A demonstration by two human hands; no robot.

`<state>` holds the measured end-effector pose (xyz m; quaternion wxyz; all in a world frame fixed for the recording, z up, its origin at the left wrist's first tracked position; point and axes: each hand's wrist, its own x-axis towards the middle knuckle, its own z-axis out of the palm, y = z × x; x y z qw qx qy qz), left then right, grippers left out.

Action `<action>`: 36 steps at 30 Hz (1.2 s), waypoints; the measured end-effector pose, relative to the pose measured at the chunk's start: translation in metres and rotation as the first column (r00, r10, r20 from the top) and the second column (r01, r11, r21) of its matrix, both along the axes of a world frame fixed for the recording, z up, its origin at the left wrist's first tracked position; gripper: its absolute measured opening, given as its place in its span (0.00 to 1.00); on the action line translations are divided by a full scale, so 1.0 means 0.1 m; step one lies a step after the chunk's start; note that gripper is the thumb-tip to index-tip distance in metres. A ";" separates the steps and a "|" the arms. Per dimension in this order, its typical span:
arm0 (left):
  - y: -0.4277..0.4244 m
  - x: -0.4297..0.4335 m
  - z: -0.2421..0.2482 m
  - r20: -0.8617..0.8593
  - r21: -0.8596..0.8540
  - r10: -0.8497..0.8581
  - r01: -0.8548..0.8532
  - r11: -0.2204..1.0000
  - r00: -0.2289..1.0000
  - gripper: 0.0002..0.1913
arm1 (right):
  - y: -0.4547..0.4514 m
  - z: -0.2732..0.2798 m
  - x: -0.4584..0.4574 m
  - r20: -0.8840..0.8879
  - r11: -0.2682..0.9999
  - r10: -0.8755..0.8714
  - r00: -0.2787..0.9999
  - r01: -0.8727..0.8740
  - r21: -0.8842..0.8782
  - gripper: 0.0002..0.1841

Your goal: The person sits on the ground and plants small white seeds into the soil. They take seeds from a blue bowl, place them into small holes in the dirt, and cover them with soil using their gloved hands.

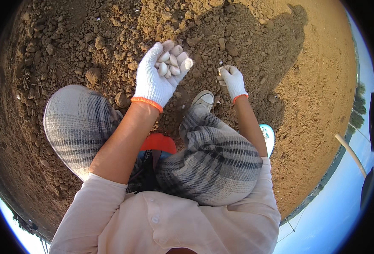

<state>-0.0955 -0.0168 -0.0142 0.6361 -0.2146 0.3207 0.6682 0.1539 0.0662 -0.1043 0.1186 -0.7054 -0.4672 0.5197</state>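
My left hand [161,74], in a white knit glove with an orange cuff, is turned palm up and cupped around several garlic cloves [163,69]. To its right, my right hand [233,80] wears a matching glove, its fingers bent inward above the soil. A small pale piece, seemingly a garlic clove [220,70], shows between its thumb and fingertips. Just above these fingertips lies a small whitish thing [220,63] on the soil, too small to name surely. Cloddy brown soil [203,60] spreads beneath both hands.
A canvas shoe [204,99] stands on the soil between my hands. My bent knees in plaid trousers flank my left forearm. A red object [161,143] lies between my legs, and a white and turquoise item [268,138] is beside my right forearm. Larger clods [93,75] lie at left.
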 end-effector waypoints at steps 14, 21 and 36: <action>0.25 0.33 -0.15 0.131 -0.155 -0.257 0.276 0.949 0.958 0.19 | 2.10 -0.75 0.03 0.557 0.797 0.438 0.706 -0.592 0.124 0.16; 0.43 0.29 -0.23 0.129 -0.240 -0.224 0.250 0.938 0.966 0.18 | 2.20 -0.99 -0.05 0.639 0.711 0.565 0.521 -0.701 -0.057 0.13; 1.81 0.31 -1.11 0.019 -0.174 -0.405 0.402 0.899 0.914 0.18 | 2.09 -0.98 -0.10 0.757 0.582 0.542 0.366 -0.813 -0.023 0.11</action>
